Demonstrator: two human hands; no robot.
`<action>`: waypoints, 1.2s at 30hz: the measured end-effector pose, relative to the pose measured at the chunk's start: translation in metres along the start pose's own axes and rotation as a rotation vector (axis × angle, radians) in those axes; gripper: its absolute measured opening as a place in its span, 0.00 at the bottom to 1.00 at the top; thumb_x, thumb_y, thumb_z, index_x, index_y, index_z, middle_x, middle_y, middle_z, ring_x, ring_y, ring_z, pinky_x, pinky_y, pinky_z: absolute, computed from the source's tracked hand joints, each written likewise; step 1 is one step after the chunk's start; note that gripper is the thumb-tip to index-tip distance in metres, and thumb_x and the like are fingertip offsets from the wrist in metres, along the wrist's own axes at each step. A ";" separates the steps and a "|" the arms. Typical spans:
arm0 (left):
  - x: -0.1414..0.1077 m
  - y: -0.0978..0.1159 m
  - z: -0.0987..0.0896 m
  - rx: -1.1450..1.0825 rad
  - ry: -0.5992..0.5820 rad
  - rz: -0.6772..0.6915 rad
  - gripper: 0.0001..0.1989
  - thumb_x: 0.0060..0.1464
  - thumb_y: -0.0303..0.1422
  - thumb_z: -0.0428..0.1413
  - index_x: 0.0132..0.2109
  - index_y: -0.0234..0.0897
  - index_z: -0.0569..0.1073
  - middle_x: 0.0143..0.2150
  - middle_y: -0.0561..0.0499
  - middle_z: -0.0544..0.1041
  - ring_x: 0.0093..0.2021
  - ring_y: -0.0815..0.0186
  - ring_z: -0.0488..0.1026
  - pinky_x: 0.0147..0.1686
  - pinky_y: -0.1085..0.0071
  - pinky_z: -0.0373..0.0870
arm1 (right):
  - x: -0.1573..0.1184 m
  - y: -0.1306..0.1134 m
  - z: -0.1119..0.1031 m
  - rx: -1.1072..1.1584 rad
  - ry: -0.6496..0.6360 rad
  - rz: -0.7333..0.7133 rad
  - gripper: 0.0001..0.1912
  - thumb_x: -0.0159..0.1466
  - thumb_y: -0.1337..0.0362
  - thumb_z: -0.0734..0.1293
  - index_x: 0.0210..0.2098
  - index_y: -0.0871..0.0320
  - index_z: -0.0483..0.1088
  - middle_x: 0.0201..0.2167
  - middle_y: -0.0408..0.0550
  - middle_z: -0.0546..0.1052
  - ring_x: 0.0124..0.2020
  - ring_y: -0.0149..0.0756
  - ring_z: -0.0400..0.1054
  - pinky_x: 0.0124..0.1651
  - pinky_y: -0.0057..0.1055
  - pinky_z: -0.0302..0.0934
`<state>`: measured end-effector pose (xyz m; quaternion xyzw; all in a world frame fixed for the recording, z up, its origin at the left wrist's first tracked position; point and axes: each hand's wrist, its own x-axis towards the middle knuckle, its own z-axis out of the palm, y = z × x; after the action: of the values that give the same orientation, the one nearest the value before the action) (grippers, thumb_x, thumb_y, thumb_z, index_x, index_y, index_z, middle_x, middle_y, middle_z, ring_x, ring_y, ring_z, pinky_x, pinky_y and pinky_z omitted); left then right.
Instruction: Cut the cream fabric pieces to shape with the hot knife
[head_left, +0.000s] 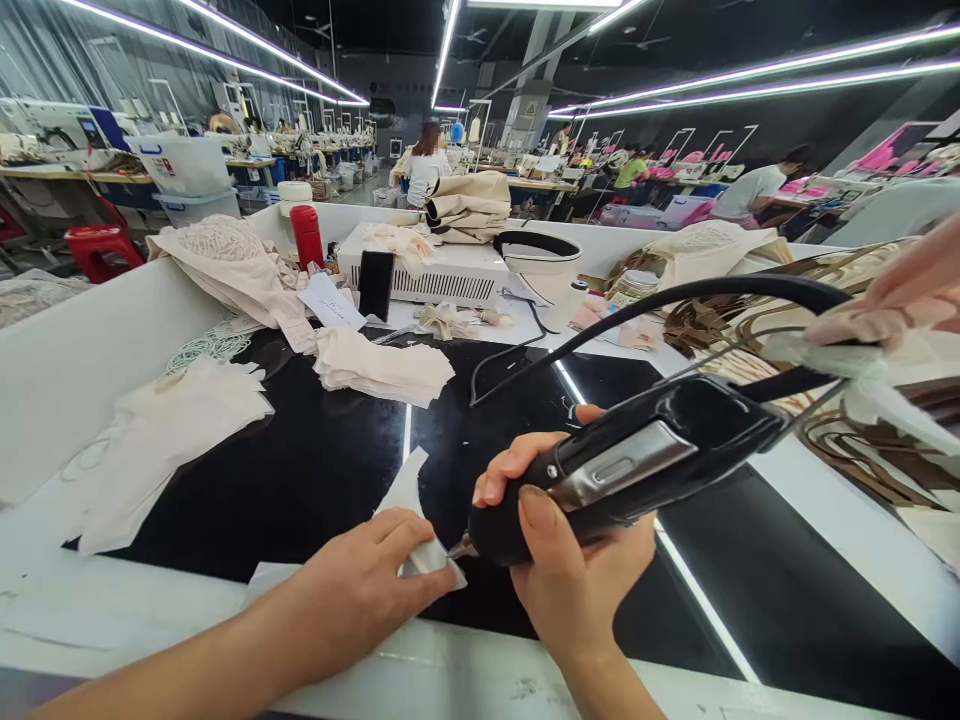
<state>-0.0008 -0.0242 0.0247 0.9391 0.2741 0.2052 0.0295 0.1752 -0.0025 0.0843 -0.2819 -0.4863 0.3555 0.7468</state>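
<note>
My right hand [577,560] is wrapped round a black glue gun [675,430] with a silver lever along its side. Its pointed metal nozzle [463,548] aims down and left, touching or almost touching a small white fabric piece [405,490]. My left hand [367,585] holds that piece down against the black work surface [300,500], its thumb and fingers close to the nozzle. Part of the piece is hidden under my fingers. From the tool's rear, a thick black hose [667,295] arcs up and over.
Another person's hand [919,285] is by the hose at right. Cream fabric stacks [382,365] and a pale cloth pile [172,440] lie left and ahead. Behind stand a white vented box [450,275], a phone [375,285] and a red bottle [306,235]. Brown straps [847,440] crowd the right.
</note>
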 end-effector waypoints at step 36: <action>0.006 -0.028 -0.016 -0.066 -0.008 0.009 0.12 0.66 0.20 0.49 0.52 0.31 0.73 0.54 0.40 0.75 0.59 0.59 0.73 0.58 0.65 0.75 | 0.000 0.004 0.005 -0.065 -0.002 -0.044 0.23 0.61 0.67 0.75 0.53 0.50 0.67 0.31 0.38 0.76 0.24 0.32 0.70 0.26 0.32 0.70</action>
<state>-0.0166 0.0020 0.0370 0.9396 0.2629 0.2106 0.0605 0.1690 0.0003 0.0829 -0.2947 -0.5045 0.3231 0.7444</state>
